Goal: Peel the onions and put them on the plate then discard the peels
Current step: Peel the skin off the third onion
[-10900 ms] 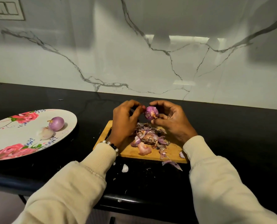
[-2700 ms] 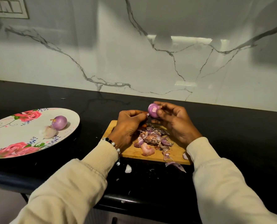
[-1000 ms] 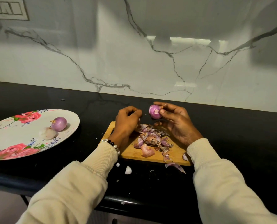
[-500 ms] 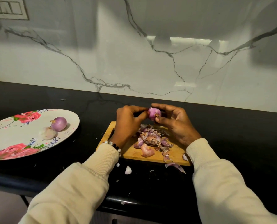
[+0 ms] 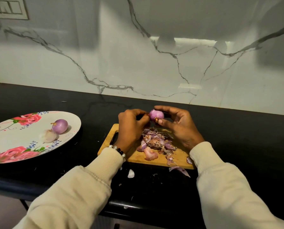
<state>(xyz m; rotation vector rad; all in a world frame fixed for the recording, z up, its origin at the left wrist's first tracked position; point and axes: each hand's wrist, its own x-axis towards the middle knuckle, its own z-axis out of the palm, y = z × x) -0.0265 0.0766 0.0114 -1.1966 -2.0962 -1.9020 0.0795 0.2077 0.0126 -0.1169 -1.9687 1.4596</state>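
Onion in hand (image 5: 156, 115): small, purple, mostly bare; held above the far edge of the cutting board (image 5: 138, 157), at 12 o'clock from the peel heap.
Right hand (image 5: 179, 128): fingers curled round the onion, index arched over its top, thumb under it by the brown root tuft.
Left hand (image 5: 131, 125): at 9 o'clock of the onion, fingertips drawn together, pinching a shred of skin at its left side.
Peels (image 5: 156, 142): loose heap on the board; strays on the black counter (image 5: 245, 146) at 5 o'clock.
Plate (image 5: 8, 142): floral, well apart at 9 o'clock, bearing two peeled onions (image 5: 60, 123).
Step in hand: judged the third onion's last skin.
Next move: pull the shred free, drop it on the heap, carry the onion to the plate; peels not yet discarded.
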